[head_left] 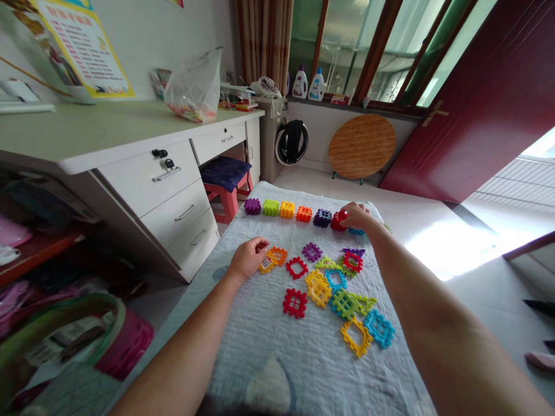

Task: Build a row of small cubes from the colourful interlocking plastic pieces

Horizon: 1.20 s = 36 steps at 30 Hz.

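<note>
A row of built plastic cubes lies across the far end of a pale blue blanket (277,358): purple (252,205), green (271,207), yellow (287,209), orange (304,214), dark purple (322,218), then a red cube (337,222). My right hand (358,216) is closed on the red cube at the row's right end, with a blue piece (358,231) beneath it. My left hand (250,257) rests curled on the blanket, fingertips on a yellow tile (266,265) beside an orange tile (278,255). Several loose flat tiles (333,289) in mixed colours lie between my arms.
A white desk with drawers (173,190) stands to the left, a pink stool (228,185) tucked under it. A round wooden tabletop (362,145) leans on the far wall. A dark red door (485,98) stands open on the right. Bags and clutter (65,329) fill the lower left.
</note>
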Each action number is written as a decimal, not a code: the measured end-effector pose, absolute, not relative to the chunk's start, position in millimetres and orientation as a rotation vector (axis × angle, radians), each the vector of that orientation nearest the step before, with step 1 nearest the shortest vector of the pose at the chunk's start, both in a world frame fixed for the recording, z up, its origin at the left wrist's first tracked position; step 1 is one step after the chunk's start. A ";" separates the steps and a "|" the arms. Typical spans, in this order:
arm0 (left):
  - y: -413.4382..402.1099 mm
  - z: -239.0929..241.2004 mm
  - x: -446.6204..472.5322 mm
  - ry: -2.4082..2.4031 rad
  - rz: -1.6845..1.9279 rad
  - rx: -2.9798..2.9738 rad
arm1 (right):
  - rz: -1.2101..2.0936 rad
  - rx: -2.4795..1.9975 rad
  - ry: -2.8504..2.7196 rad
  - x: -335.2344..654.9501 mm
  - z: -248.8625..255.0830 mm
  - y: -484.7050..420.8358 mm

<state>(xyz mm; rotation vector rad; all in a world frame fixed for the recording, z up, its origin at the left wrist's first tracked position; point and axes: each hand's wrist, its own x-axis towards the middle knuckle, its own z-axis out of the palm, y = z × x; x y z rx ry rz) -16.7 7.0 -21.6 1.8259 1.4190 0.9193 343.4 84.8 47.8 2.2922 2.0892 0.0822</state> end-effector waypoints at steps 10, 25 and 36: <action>7.1 -20.3 -16.6 1.420 0.911 1.819 | 0.104 2.444 2.314 346.9 59.7 28.1; 4.9 -24.1 -16.7 1.427 0.958 1.893 | -0.387 1.742 2.921 210.1 39.2 -117.2; 5.5 -23.4 -15.6 1.424 0.945 1.896 | -0.300 1.615 2.927 193.1 27.2 -123.2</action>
